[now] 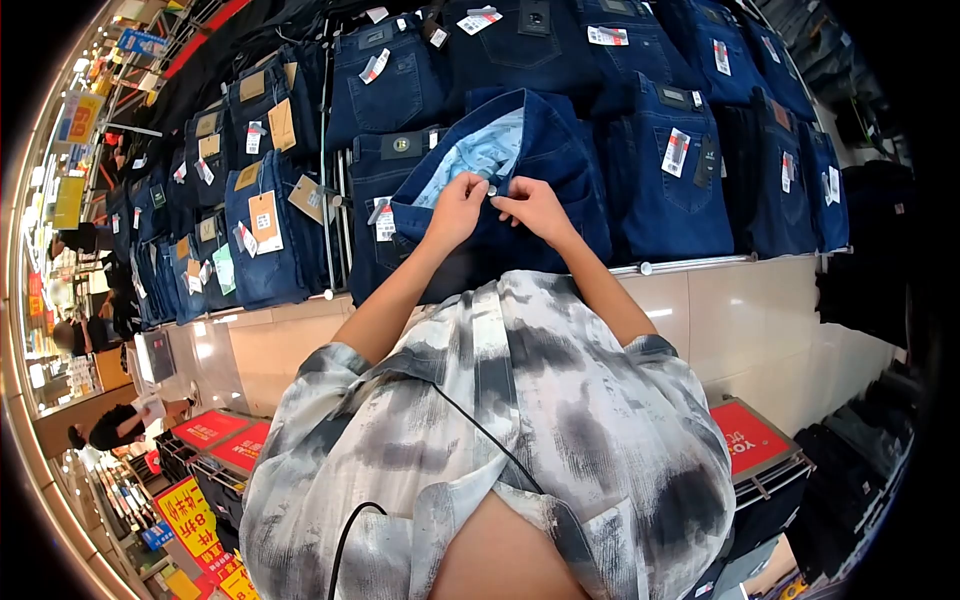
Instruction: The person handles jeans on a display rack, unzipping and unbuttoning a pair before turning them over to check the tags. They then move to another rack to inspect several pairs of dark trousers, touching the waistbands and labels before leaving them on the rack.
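A dark blue pair of jeans (565, 170) lies on the stacked jeans in front of me, its waistband open and the light blue lining (470, 150) showing. My left hand (460, 208) pinches the waistband edge beside the metal button. Just right of it, my right hand (532, 208) is closed on the other side of the waistband by the button, fingers bent. The two hands are close together but apart. The lower part of the jeans is partly hidden behind my hands and forearms.
Folded jeans with tags (675, 180) fill the rack ahead, and more (265, 235) lie to the left. A metal rail (690, 264) runs along the rack's front edge. Red signs (745, 438) stand near me on both sides. At the far left is another person (118, 425).
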Demonstrator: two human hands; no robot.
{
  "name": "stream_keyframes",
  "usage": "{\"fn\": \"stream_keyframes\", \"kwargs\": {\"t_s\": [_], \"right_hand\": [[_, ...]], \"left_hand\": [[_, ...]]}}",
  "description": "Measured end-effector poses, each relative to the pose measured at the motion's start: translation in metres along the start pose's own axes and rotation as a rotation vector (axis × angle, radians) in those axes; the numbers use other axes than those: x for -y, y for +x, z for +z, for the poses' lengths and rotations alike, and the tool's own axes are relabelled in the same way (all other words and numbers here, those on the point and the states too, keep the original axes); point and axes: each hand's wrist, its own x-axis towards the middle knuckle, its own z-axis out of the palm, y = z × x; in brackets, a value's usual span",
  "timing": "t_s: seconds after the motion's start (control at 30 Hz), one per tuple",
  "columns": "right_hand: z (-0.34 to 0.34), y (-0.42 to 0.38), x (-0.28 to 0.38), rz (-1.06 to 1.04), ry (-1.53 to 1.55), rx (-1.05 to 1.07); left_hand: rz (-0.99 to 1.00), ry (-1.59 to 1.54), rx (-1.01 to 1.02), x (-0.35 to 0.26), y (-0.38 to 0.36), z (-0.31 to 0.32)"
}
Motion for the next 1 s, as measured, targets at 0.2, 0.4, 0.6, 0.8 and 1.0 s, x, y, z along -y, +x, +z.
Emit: {"fn": "stream_keyframes", "kwargs": {"t_s": [0.2,0.4,0.6,0.8,1.0], "right_hand": [[0.006,-0.001,-0.002,-0.009,-0.078,-0.06],[0.017,-0.005,-0.006,-0.032,0.048,-0.103],[0.019,-0.016,-0.015,0.187,0.49,-0.063],[0.026,-0.021,-0.03,0.193,0.46,-0.108],[0.029,-0.025,-0.036,0.093,0.128,-0.179]], "left_hand": [[0.021,0.098,-0.151,-0.006,-0.007,0.009],[-0.046,0.222,-0.219,-0.016,-0.013,0.01],[-0.061,0.265,-0.165,-0.015,-0.019,0.007],[-0.099,0.302,-0.01,-0.018,-0.022,0.003],[-0.139,0.483,0.114,-0.035,-0.03,-0.002]]}}
